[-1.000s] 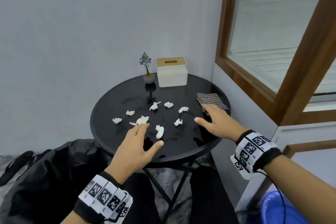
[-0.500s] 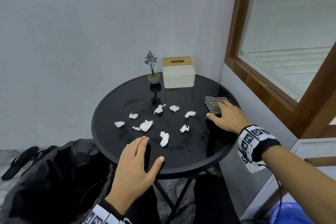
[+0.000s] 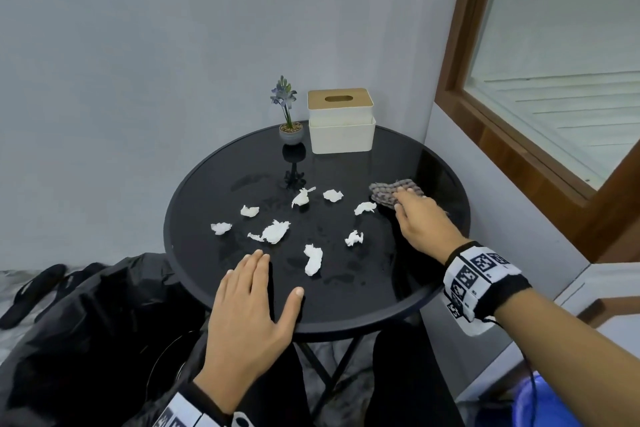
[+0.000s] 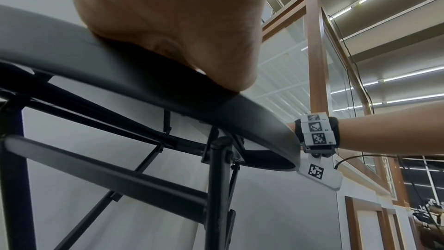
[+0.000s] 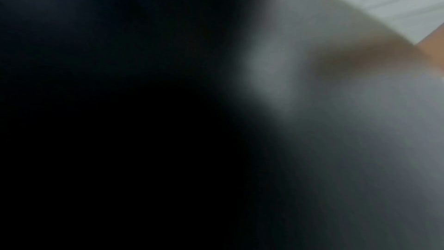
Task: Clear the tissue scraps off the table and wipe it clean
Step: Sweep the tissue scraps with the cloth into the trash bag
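Several white tissue scraps (image 3: pixel 274 231) lie scattered across the middle of the round black table (image 3: pixel 433 166). A grey checked cloth (image 3: pixel 388 191) lies at the table's right side. My right hand (image 3: pixel 420 218) lies flat on the cloth with straight fingers. My left hand (image 3: pixel 251 305) rests flat on the table's near edge, fingers straight, thumb spread, just short of one long scrap (image 3: pixel 313 263). In the left wrist view the palm (image 4: pixel 173 26) presses on the table rim (image 4: pixel 72 48). The right wrist view is dark and blurred.
A small potted plant (image 3: pixel 290 121) and a cream tissue box (image 3: pixel 341 121) stand at the table's far edge. A black rubbish bag (image 3: pixel 86 333) gapes open at the lower left, beside the table. A wood-framed window (image 3: pixel 519 114) is on the right, and black sandals (image 3: pixel 31 291) lie on the floor.
My right hand has slid the cloth leftward toward the scraps. My left hand has drawn back from the scraps to the table's near edge. The head view has shifted.
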`<state>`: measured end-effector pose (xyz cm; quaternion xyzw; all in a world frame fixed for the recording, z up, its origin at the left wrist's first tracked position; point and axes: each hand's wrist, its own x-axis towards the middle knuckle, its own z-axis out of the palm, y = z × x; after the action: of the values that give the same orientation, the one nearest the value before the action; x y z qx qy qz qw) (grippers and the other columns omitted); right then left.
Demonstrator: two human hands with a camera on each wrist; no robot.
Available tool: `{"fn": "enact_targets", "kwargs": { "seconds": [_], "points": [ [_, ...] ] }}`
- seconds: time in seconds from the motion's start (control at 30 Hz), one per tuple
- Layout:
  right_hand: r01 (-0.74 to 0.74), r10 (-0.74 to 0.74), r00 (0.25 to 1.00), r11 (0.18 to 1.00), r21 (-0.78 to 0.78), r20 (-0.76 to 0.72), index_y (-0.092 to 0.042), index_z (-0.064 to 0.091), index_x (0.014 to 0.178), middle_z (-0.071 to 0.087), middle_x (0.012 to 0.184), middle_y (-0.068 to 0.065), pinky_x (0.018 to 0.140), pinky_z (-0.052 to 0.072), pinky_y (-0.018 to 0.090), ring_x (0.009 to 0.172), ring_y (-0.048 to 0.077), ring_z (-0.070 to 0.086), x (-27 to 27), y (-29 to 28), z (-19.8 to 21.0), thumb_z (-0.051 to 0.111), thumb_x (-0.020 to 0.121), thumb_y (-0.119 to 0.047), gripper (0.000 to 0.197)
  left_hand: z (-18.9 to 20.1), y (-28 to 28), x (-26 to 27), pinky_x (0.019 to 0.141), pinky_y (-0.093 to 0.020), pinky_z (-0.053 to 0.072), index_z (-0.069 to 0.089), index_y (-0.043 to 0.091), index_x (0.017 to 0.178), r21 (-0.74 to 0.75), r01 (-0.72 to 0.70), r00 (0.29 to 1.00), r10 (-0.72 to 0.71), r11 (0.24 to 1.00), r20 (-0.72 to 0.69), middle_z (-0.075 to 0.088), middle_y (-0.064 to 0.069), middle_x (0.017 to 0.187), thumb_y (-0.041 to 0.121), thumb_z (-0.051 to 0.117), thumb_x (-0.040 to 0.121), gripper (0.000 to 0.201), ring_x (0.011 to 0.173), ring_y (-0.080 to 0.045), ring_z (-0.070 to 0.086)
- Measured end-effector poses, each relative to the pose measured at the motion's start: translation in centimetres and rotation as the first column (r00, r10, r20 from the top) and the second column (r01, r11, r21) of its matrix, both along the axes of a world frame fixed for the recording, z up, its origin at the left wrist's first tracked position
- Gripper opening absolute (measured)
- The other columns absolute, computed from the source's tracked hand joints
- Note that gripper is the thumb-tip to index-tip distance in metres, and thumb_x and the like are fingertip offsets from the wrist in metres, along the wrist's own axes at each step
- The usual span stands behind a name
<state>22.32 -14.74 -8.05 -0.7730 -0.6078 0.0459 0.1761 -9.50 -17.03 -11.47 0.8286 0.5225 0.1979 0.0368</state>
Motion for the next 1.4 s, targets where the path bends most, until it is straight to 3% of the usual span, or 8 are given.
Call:
{"fn": "enact_targets", "kwargs": {
  "seconds": [0.13, 0.37, 0.5, 0.73, 0.93, 1.1, 1.3, 1.4],
  "points": [
    [-0.052, 0.059, 0.994, 0.996, 0.07, -0.096, -0.008, 0.057, 0.109, 0.067, 0.101, 0.016, 0.081, 0.051, 0.046, 0.09, 0.038, 0.062, -2.8, -0.4, 0.1, 0.038, 0.099, -0.022, 0.026, -0.1, 0.0, -0.1, 0.117, -0.04, 0.022, 0.045, 0.008, 0.14, -0.001, -0.022, 1.0, 0.022, 1.0, -0.011, 0.043, -0.004, 0.149, 0.064, 0.034, 0.087, 0.078, 0.142, -0.018, 0.032],
    [-0.16, 0.17, 0.976, 0.984, 0.081, -0.133, -0.009, 0.055, 0.098, 0.067, 0.091, 0.011, 0.078, 0.05, 0.046, 0.082, 0.037, 0.061, -8.0, -1.4, 0.6, 0.038, 0.099, -0.021, 0.022, -0.1, 0.1, -0.3, 0.118, -0.038, 0.019, 0.045, 0.008, 0.141, -0.015, -0.022, 1.0, 0.022, 1.0, -0.019, 0.041, -0.004, 0.15, 0.064, 0.033, 0.087, 0.078, 0.142, -0.018, 0.031],
    [-0.115, 0.161, 0.945, 0.979, 0.169, -0.286, -0.011, 0.062, 0.098, 0.06, 0.069, 0.0, 0.07, 0.048, 0.032, 0.065, 0.023, 0.059, -8.7, -1.8, 1.5, 0.043, 0.098, -0.018, 0.02, 0.1, 0.0, -0.3, 0.118, -0.038, 0.019, 0.044, 0.009, 0.142, -0.028, -0.022, 1.0, 0.021, 0.999, -0.023, 0.04, -0.004, 0.151, 0.065, 0.032, 0.087, 0.079, 0.143, -0.017, 0.03],
    [0.182, -0.004, 0.792, 0.956, 0.23, -0.61, -0.014, 0.07, 0.098, 0.074, 0.09, 0.01, 0.08, 0.054, 0.038, 0.084, 0.022, 0.068, -3.6, 0.3, 4.1, 0.053, 0.094, -0.029, 0.023, 0.1, -0.1, -0.5, 0.118, -0.037, 0.019, 0.042, 0.009, 0.143, -0.041, -0.01, 1.0, 0.009, 0.999, -0.018, 0.039, -0.004, 0.152, 0.067, 0.03, 0.087, 0.081, 0.143, -0.017, 0.029],
    [0.022, 0.009, 0.969, 0.992, 0.121, -0.247, -0.01, 0.064, 0.114, 0.07, 0.098, 0.011, 0.081, 0.046, 0.03, 0.091, 0.027, 0.063, -1.5, 2.7, 5.9, 0.046, 0.1, -0.023, 0.026, 0.0, 0.0, -0.7, 0.119, -0.035, 0.015, 0.04, 0.011, 0.144, -0.056, -0.001, 1.0, 0.0, 0.998, -0.01, 0.037, 0.0, 0.153, 0.068, 0.029, 0.086, 0.082, 0.144, -0.013, 0.026],
    [-0.169, 0.15, 0.982, 0.969, -0.178, -0.117, -0.012, 0.061, 0.104, 0.067, 0.104, 0.01, 0.076, 0.051, 0.03, 0.085, 0.021, 0.062, -2.0, 3.6, 4.9, 0.052, 0.092, -0.023, 0.018, -0.1, 0.2, -0.7, 0.117, -0.033, 0.014, 0.043, 0.011, 0.142, -0.05, 0.0, 1.0, -0.001, 0.999, -0.009, 0.039, 0.0, 0.151, 0.067, 0.034, 0.087, 0.079, 0.142, -0.014, 0.031],
    [-0.215, 0.212, 0.976, 0.933, -0.289, -0.042, -0.012, 0.03, 0.149, 0.036, 0.152, 0.007, 0.112, 0.036, 0.038, 0.135, 0.026, 0.042, -2.7, 4.5, 4.3, 0.055, 0.087, -0.058, 0.08, 0.0, 0.1, -0.6, 0.117, -0.035, 0.017, 0.045, 0.01, 0.141, -0.046, 0.007, 1.0, -0.008, 0.999, -0.016, 0.041, -0.001, 0.151, 0.065, 0.036, 0.088, 0.078, 0.141, -0.015, 0.033],
    [-0.221, 0.254, 0.967, 0.888, -0.403, 0.03, -0.003, 0.015, 0.154, 0.015, 0.162, 0.013, 0.12, 0.019, 0.036, 0.149, 0.027, 0.016, -3.1, 4.4, 3.1, 0.042, 0.098, -0.051, 0.078, 0.0, -0.1, -0.4, 0.116, -0.034, 0.016, 0.045, 0.01, 0.141, -0.052, 0.013, 1.0, -0.014, 0.999, -0.022, 0.041, -0.002, 0.15, 0.066, 0.035, 0.088, 0.078, 0.141, -0.016, 0.033]
  ]
}}
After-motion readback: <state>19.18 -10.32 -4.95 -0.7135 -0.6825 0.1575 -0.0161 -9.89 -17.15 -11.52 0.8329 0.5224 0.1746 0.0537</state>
